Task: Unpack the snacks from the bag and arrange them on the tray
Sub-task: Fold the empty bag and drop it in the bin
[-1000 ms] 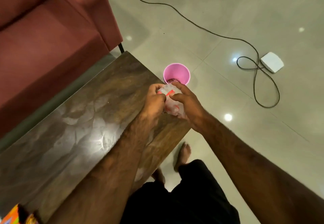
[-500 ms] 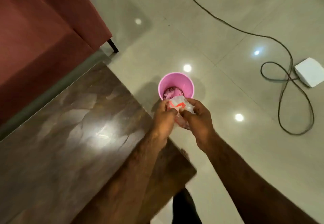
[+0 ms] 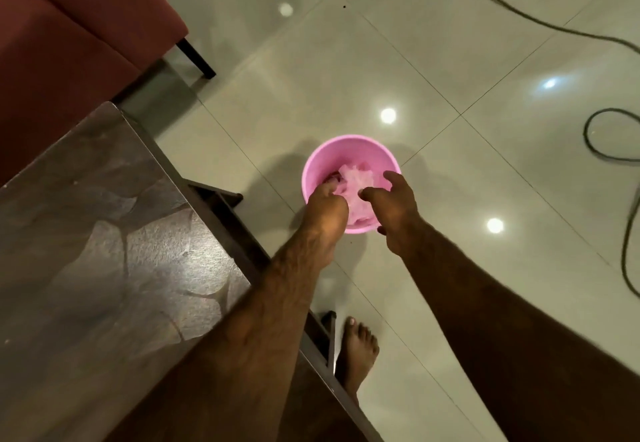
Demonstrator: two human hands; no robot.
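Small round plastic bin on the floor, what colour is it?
Pink, clearest in the head view.

L hand point(image 3: 327, 206) in pink bin point(image 3: 313, 171) on crumpled plastic point(image 3: 356, 182) | R hand point(image 3: 394, 206) spread, just above rim

A pink bin point(image 3: 349, 151) stands on the glossy tiled floor point(image 3: 346, 61) just off the dark wooden worktop's point(image 3: 104, 251) corner. A black cable point(image 3: 620, 251) loops nearby; a maroon sofa point(image 3: 69, 26) sits behind.
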